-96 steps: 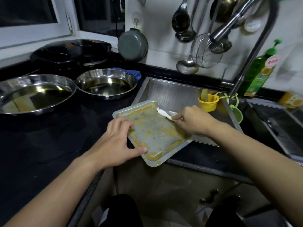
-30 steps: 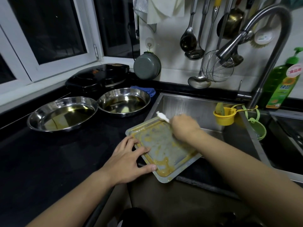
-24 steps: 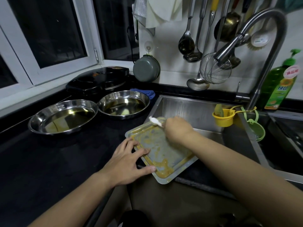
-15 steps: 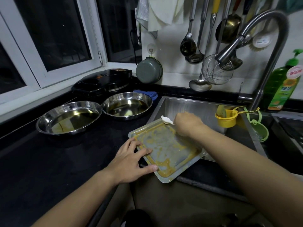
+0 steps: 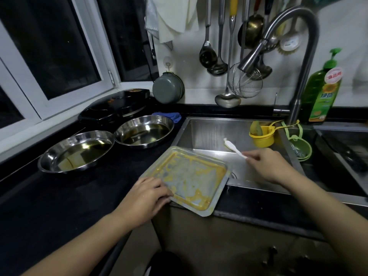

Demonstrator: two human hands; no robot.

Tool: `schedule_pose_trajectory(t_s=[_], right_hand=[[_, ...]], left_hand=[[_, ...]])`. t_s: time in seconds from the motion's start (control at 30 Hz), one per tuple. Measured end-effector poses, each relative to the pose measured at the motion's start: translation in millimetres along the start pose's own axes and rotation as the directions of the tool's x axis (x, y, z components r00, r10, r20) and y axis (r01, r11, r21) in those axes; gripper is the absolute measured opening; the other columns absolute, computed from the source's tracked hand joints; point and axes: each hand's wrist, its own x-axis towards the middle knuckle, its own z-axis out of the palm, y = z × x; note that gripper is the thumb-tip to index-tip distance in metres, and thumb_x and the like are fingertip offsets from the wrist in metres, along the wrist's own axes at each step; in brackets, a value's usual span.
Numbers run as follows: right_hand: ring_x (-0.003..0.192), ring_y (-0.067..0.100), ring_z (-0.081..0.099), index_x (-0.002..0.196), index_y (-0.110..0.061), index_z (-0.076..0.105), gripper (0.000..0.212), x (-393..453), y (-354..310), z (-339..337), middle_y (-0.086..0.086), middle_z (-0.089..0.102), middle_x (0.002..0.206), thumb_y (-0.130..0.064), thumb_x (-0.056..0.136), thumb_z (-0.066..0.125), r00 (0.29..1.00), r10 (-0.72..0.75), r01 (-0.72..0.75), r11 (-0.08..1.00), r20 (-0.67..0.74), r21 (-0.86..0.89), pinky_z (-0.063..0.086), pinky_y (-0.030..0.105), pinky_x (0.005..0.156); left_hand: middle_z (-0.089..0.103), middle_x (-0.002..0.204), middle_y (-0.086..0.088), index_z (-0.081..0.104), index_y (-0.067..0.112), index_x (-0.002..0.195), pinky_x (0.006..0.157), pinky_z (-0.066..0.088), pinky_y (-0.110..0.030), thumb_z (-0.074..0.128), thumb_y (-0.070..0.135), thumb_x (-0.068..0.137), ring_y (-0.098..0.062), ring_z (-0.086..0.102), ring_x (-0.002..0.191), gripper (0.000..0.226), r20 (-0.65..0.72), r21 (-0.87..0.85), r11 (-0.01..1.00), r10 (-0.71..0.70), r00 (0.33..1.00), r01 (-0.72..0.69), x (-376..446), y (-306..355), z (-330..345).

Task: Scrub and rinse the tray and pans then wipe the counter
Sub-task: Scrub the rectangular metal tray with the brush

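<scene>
A rectangular metal tray point(image 5: 191, 179), smeared with yellow-orange residue, lies on the counter's corner and juts over the sink point(image 5: 215, 134). My left hand point(image 5: 146, 198) holds its near left edge, fingers curled over the rim. My right hand point(image 5: 266, 166) is over the sink, right of the tray, and pinches the end of a small white scraper point(image 5: 233, 147) that points up and left, clear of the tray. Two round steel pans point(image 5: 77, 151) point(image 5: 144, 131) with oily liquid sit on the black counter point(image 5: 49, 198) to the left.
The tap point(image 5: 294, 56) arches over the sink with no water running. A yellow cup point(image 5: 261, 136) and green strainer point(image 5: 299, 146) hang at its right rim. A green soap bottle point(image 5: 323, 90), hung ladles, a blue cloth point(image 5: 171, 116) and a black cooker point(image 5: 117, 108) line the back.
My right hand has lifted the scraper off the tray's far corner and moved it right, over the sink. My left hand stays on the tray's edge.
</scene>
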Motion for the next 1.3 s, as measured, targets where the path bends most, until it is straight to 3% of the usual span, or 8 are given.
schedule_pose_trajectory(t_s=[0.17,0.4,0.53,0.7,0.83,0.97,1.13,1.3], right_hand=[[0.116,0.028,0.061,0.13,-0.029,0.068,0.032,4,16,-3,0.006,0.072,0.122,-0.027,0.1,0.057,0.996,0.069,-0.059,0.984,-0.055,0.169,0.044,0.029,0.085],[0.121,0.028,0.06,0.13,-0.022,0.068,0.033,8,12,8,0.008,0.07,0.124,-0.023,0.099,0.059,0.992,0.1,-0.076,0.957,-0.075,0.279,0.037,0.024,0.085],[0.114,0.027,0.062,0.129,-0.019,0.07,0.032,13,6,7,0.01,0.072,0.119,-0.022,0.098,0.061,0.991,0.107,-0.078,0.944,-0.074,0.322,0.037,0.024,0.083],[0.113,0.024,0.063,0.127,-0.017,0.071,0.031,15,0,13,0.008,0.072,0.12,-0.021,0.097,0.063,0.993,0.11,-0.093,0.944,-0.036,0.317,0.036,0.023,0.083],[0.112,0.022,0.064,0.126,-0.019,0.07,0.03,15,0,20,0.006,0.073,0.118,-0.02,0.097,0.063,0.996,0.094,-0.09,0.958,-0.004,0.273,0.037,0.021,0.08],[0.101,0.014,0.063,0.125,-0.021,0.072,0.03,18,-3,23,0.001,0.075,0.11,-0.018,0.097,0.061,0.997,0.07,-0.072,0.965,0.018,0.252,0.037,0.02,0.079],[0.104,0.019,0.067,0.117,-0.025,0.076,0.028,21,-9,30,-0.007,0.074,0.096,-0.016,0.094,0.062,0.999,0.047,-0.052,0.958,0.024,0.282,0.046,0.027,0.085],[0.099,0.016,0.067,0.116,-0.026,0.076,0.028,15,-15,32,-0.006,0.075,0.1,-0.015,0.095,0.063,1.0,0.013,-0.017,0.955,0.017,0.295,0.048,0.029,0.086]], left_hand=[[0.061,0.094,0.013,0.076,0.023,0.101,0.078,0.046,-0.02,0.057,0.036,0.101,-0.007,0.059,0.087,0.023,-0.227,-0.044,0.994,0.09,0.97,-0.102,26,11,-23],[0.065,0.089,0.014,0.079,0.014,0.104,0.082,0.048,-0.023,0.064,0.027,0.096,-0.006,0.062,0.087,0.021,-0.277,-0.241,0.969,-0.122,0.953,0.054,94,2,-108],[0.07,0.088,0.014,0.077,0.022,0.096,0.07,0.043,-0.008,0.062,0.023,0.102,-0.002,0.062,0.082,0.016,-0.059,-0.292,0.89,-0.384,0.921,0.352,130,-9,-155],[0.068,0.083,0.0,0.071,0.017,0.075,0.067,0.047,-0.025,0.058,0.007,0.093,-0.017,0.06,0.079,0.024,0.276,-0.233,0.73,-0.584,0.763,0.643,146,-44,-124],[0.071,0.111,-0.018,0.074,0.011,0.09,0.094,0.054,-0.043,0.059,0.019,0.096,-0.035,0.067,0.108,0.019,0.405,-0.126,0.694,-0.616,0.676,0.708,149,-64,-73],[0.064,0.119,0.0,0.071,0.017,0.12,0.095,0.045,-0.033,0.059,0.053,0.099,-0.021,0.06,0.108,0.043,0.451,-0.184,0.616,-0.64,0.623,0.766,155,-71,-37],[0.063,0.125,-0.002,0.064,0.02,0.123,0.091,0.043,-0.031,0.063,0.043,0.099,-0.017,0.058,0.109,0.034,0.373,-0.288,0.675,-0.574,0.729,0.679,158,-68,-10],[0.051,0.138,0.003,0.056,0.023,0.142,0.112,0.042,-0.039,0.059,0.042,0.1,-0.017,0.051,0.128,0.046,0.117,-0.293,0.784,-0.538,0.835,0.547,102,-56,-11]])
